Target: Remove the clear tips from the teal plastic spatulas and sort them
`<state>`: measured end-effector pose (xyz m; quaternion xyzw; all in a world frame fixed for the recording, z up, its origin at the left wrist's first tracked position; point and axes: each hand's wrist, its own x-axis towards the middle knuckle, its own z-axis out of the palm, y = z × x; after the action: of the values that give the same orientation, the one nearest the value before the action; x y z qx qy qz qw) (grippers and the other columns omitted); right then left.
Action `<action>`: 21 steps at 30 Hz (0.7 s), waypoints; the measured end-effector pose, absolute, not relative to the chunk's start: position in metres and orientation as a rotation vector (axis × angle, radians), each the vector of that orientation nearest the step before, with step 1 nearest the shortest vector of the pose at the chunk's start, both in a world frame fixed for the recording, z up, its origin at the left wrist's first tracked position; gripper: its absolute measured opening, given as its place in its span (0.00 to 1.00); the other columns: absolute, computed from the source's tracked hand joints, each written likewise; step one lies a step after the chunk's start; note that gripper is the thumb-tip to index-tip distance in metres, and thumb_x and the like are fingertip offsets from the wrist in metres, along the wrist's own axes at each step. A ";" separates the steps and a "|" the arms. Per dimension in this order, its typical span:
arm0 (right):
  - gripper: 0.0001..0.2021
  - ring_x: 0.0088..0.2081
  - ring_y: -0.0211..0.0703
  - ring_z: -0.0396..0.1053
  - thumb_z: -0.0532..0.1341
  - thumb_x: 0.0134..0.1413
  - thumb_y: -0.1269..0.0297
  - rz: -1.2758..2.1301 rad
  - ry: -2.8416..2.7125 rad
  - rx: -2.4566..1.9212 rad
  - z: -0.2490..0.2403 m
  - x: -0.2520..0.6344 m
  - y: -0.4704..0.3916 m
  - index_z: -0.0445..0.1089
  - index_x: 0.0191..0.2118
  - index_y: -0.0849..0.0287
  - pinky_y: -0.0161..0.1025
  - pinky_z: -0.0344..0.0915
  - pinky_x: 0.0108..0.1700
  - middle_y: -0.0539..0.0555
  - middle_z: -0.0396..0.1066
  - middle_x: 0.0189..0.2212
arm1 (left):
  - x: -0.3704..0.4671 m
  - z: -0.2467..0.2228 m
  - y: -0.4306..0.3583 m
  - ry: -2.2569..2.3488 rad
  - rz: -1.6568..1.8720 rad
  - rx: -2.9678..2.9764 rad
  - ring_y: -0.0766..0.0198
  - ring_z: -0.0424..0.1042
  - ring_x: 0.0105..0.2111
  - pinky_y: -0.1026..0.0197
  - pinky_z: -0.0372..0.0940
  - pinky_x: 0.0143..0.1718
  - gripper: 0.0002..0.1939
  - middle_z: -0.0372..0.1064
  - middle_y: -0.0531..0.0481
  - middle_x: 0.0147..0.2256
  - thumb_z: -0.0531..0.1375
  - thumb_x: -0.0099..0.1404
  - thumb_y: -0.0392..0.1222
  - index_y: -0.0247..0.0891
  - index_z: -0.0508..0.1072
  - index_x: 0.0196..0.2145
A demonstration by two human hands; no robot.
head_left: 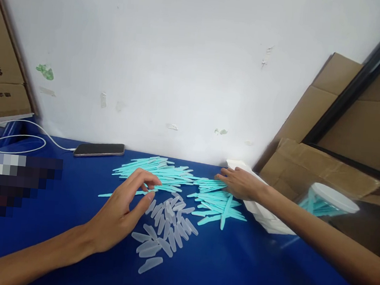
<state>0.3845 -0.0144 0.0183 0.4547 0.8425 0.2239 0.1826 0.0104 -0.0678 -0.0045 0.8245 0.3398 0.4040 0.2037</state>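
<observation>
Slim turquoise eyebrow razors lie in a left heap [155, 168] and a right heap [217, 203] on the blue tabletop [79, 203]. Between and in front of them is a loose pile of frosted, see-through blade caps [169, 221]. My left hand [126, 208] hovers at the left edge of the caps, fingers bent, with a gap between thumb and index finger and nothing visible in it. One razor [106, 195] sticks out from behind it. My right hand [240, 183] reaches over the back of the right heap, fingers stretched leftward; its palm side is hidden.
A white paper or bag [260, 212] lies beneath my right forearm. Behind that arm, a clear tub [328, 200] with a white lid holds more turquoise razors. Cardboard [322, 168] stands at the right. A phone [99, 150] with a white cable lies by the wall.
</observation>
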 end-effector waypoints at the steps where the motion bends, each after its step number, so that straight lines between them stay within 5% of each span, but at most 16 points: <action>1: 0.21 0.44 0.52 0.72 0.61 0.61 0.61 0.613 2.391 1.301 0.021 0.385 -0.014 0.64 0.58 0.59 0.44 0.65 0.43 0.63 0.69 0.49 | 0.010 -0.005 -0.067 0.946 1.127 2.310 0.59 0.67 0.44 0.56 0.66 0.45 0.09 0.66 0.48 0.46 0.51 0.73 0.44 0.44 0.65 0.48; 9: 0.27 0.42 0.52 0.72 0.71 0.49 0.58 0.457 2.395 1.407 0.042 0.385 -0.016 0.69 0.54 0.55 0.45 0.65 0.43 0.60 0.70 0.47 | 0.014 -0.004 -0.067 0.906 1.196 2.299 0.58 0.66 0.42 0.56 0.65 0.43 0.08 0.68 0.47 0.43 0.50 0.72 0.43 0.43 0.68 0.43; 17: 0.21 0.38 0.46 0.72 0.71 0.46 0.62 -0.240 2.377 1.631 0.064 0.366 -0.047 0.73 0.48 0.52 0.36 0.61 0.34 0.53 0.75 0.40 | 0.012 -0.002 -0.068 0.898 1.107 2.334 0.57 0.67 0.42 0.56 0.66 0.43 0.08 0.67 0.47 0.42 0.50 0.72 0.43 0.44 0.68 0.43; 21: 0.16 0.38 0.46 0.72 0.71 0.47 0.62 -0.288 2.405 1.571 0.054 0.358 -0.062 0.75 0.44 0.52 0.36 0.59 0.34 0.51 0.76 0.39 | 0.015 -0.003 -0.068 0.909 1.162 2.285 0.57 0.67 0.41 0.57 0.68 0.40 0.10 0.67 0.47 0.40 0.50 0.72 0.44 0.43 0.70 0.39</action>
<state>0.3580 -0.0620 0.0542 0.5398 0.8262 -0.0990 0.1269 0.0151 -0.0677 -0.0033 0.8214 0.3267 0.4179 0.2095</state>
